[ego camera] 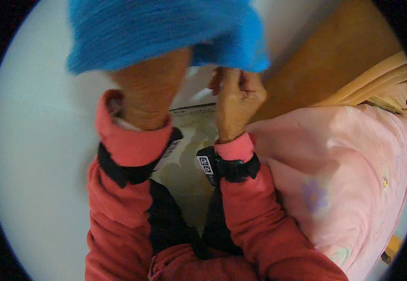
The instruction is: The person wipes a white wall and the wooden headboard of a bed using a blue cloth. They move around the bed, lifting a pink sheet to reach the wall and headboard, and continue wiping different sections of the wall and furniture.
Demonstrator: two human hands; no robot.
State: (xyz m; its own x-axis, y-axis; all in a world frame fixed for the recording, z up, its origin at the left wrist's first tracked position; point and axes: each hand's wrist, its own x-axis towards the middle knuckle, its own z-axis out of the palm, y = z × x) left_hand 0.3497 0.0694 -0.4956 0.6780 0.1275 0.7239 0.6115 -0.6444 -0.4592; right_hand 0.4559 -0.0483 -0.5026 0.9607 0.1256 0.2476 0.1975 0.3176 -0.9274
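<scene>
A blue ribbed knit fabric piece [147, 35], perhaps a garment, spans the top of the view. My left hand [154, 80] reaches up inside or behind it; the wrist and back of the hand show, while the fingers are covered by the fabric. At the fabric's lower right edge, my right hand [238, 91] has its fingers curled, with the thumb and fingertips against the hem. Some motion blur softens both hands. Black straps with small devices circle both red sleeves, and the one on the right forearm [207, 167] bears a printed code.
On the right lies a pink flowered bed cover [316, 168], beside a brown wooden panel [330, 63] with curved wooden edging. A pale wall [38, 140] runs along the left. Between my dark-trousered legs a greyish-green floor [189, 175] shows.
</scene>
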